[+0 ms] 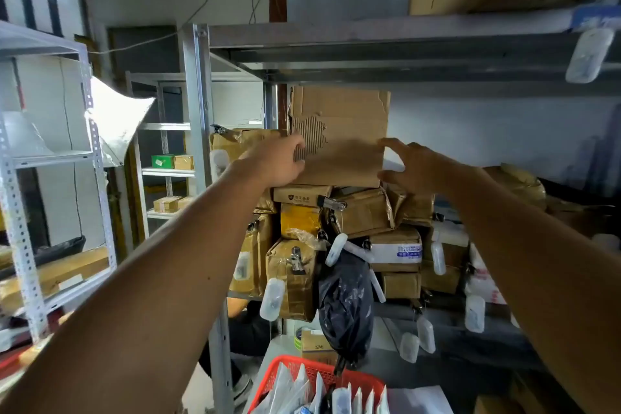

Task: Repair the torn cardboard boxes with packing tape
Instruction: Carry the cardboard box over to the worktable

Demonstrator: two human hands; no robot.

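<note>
left hand (280, 161) grips the torn brown cardboard box (349, 131) at its lower corner, right hand (411, 166) spread wide beside it; looks light, flimsy, so support underneath

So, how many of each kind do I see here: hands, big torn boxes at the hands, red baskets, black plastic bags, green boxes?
hands: 2, left hand and right hand
torn box: 1
red basket: 1
black plastic bag: 1
green box: 1
Total: 6

A stockroom: metal shelving (198, 84) crammed with taped parcels (295, 279)
</note>
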